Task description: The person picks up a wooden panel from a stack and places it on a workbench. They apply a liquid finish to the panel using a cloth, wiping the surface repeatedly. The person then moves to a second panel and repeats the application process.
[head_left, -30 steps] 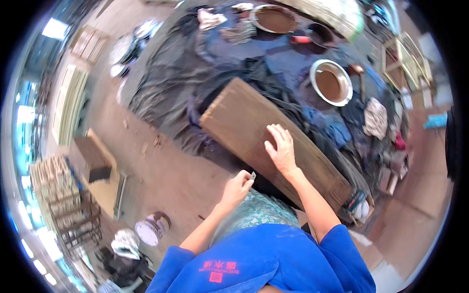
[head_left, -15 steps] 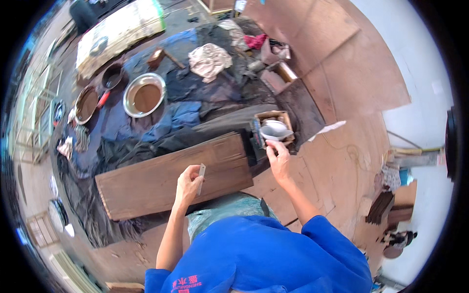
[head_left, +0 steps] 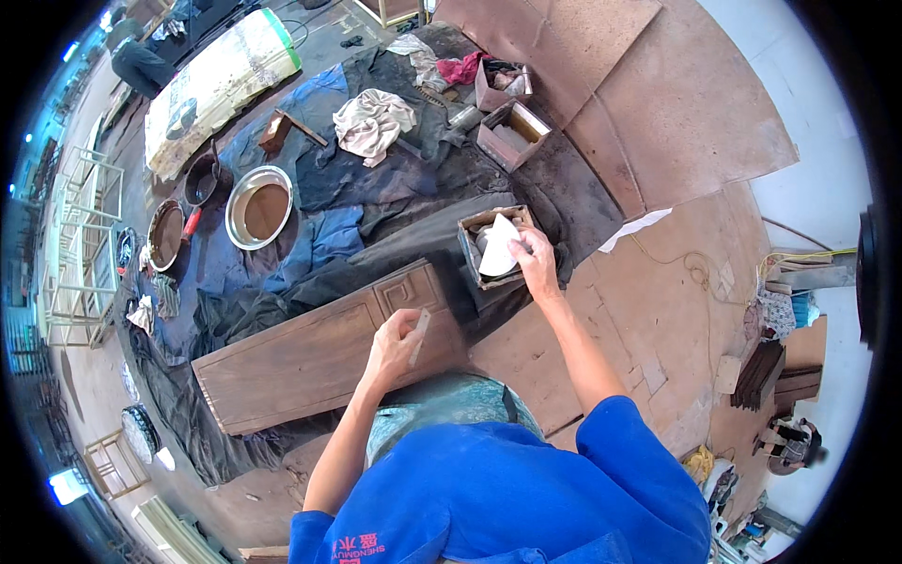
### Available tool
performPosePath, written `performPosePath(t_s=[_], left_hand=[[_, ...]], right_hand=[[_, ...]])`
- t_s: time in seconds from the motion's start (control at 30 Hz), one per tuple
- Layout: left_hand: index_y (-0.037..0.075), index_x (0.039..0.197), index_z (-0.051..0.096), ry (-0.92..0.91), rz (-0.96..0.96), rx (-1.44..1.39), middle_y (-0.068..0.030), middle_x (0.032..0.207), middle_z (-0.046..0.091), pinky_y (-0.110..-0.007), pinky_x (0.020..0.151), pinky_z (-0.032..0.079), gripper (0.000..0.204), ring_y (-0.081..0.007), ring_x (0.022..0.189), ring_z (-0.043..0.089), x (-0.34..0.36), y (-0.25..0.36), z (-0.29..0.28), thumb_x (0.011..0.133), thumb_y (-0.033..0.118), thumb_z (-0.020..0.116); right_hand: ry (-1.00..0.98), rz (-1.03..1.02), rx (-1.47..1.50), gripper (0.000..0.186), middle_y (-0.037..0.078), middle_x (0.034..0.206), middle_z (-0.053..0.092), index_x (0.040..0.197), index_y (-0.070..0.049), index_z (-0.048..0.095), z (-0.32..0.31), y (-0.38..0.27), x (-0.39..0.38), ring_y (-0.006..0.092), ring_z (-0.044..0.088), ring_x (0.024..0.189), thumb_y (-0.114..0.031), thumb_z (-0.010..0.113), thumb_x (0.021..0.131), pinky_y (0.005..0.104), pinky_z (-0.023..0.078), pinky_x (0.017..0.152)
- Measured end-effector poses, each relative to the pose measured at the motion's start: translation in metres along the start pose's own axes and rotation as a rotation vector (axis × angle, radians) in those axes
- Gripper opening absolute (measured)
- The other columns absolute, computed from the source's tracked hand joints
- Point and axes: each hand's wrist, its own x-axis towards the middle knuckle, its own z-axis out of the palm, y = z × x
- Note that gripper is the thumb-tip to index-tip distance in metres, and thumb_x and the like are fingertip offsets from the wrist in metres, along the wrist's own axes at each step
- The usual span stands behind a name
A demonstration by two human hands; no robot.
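My left hand, closed on a thin pale metal blade, is over a dark wooden panel with a carved squared pattern at its right end. My right hand grips a white folded sheet at a small cardboard box just beyond the panel's right end; the box holds more items I cannot make out. Dark draped cloths lie under the panel and around it.
Basins of brown liquid, a crumpled white cloth, open boxes and a long pale bundle occupy the covered surface. Another person bends at upper left. Wooden frames stand left; boards lean right.
My view has swung right toward the box. My right hand has left the panel, reached the box and taken hold of the white sheet. My left hand still grips the blade.
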Motion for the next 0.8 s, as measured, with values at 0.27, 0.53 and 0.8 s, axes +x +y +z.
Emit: performPosePath(t_s=[0.27,0.53,0.8], left_hand=[[0.004,0.135,0.060,0.047,0.100,0.052,-0.0088,0.084,0.068,-0.032,0.064,0.055,0.045,-0.0159,0.075,0.065,0.082,-0.002,0.031,0.091,0.010,0.066],[0.002,0.122,0.062,0.304,0.517,0.493,-0.0186,0.106,0.067,-0.046,0.086,0.056,0.033,-0.0374,0.098,0.065,0.117,0.018,0.077,0.090,0.008,0.067],[0.005,0.099,0.071,0.131,0.744,0.787,-0.0137,0.098,0.071,-0.045,0.091,0.052,0.015,-0.0336,0.103,0.064,0.145,0.058,0.142,0.088,0.009,0.061]], right_hand=[[0.101,0.453,0.479,0.023,-0.005,0.081,0.054,0.091,-0.004,0.062,-0.035,-0.015,0.009,0.0085,0.046,0.077,-0.024,0.062,0.103,0.0283,0.039,0.071],[0.450,0.508,0.647,0.019,-0.001,0.103,0.062,0.108,-0.007,0.064,-0.067,-0.013,-0.001,0.0084,0.056,0.097,-0.025,0.060,0.107,0.0274,0.046,0.088],[0.518,0.606,0.611,0.019,-0.004,0.097,0.061,0.108,-0.008,0.067,-0.067,-0.015,-0.032,0.0065,0.053,0.090,-0.025,0.062,0.105,0.0261,0.042,0.081]])
